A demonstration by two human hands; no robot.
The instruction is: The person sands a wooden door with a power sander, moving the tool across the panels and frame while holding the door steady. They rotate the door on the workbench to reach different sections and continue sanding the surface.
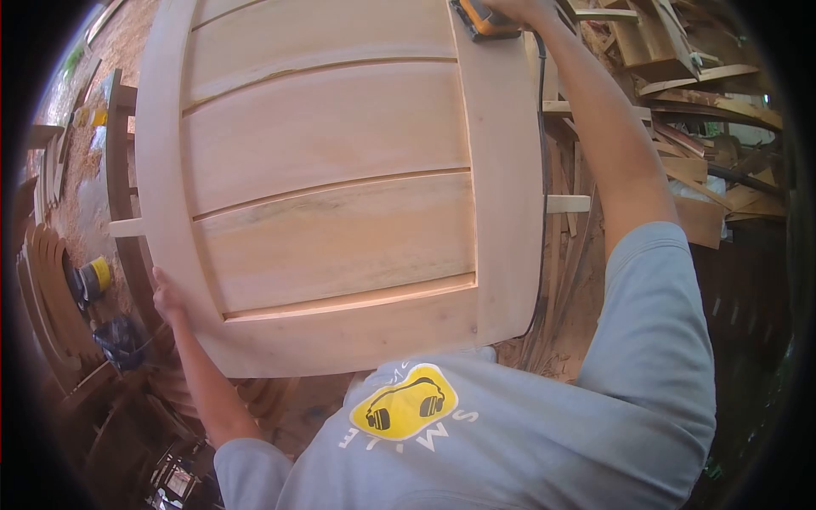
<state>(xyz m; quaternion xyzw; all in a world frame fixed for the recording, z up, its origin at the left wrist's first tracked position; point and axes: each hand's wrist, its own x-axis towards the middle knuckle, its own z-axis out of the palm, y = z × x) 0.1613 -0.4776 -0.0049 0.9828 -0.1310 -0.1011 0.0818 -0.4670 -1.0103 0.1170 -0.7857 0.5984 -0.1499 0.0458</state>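
The panelled wooden piece [331, 119] is spread between the two hands, its broad face turned up to the view. At its upper right, an orange and black sander [486, 23] is grasped from above by the right hand [522, 8] and is set on the plain right-hand border. How far the fingers are wrapped cannot be told, since that hand is cut by the upper edge of the view. A dark cord [543, 127] is hung below the right hand, along the piece's right edge.

The left hand [168, 299] is laid against the left edge, near the lower corner; whether the fingers are curled beneath or left loose cannot be told. Just above it, a light wooden slat [127, 227] is seen protruding from under the piece.

To the left of the left hand, a container with a yellow band [99, 274] and several curved wooden parts [53, 285] are placed. Below and right of the right hand, beyond its forearm, loose timber [693, 166] is heaped.
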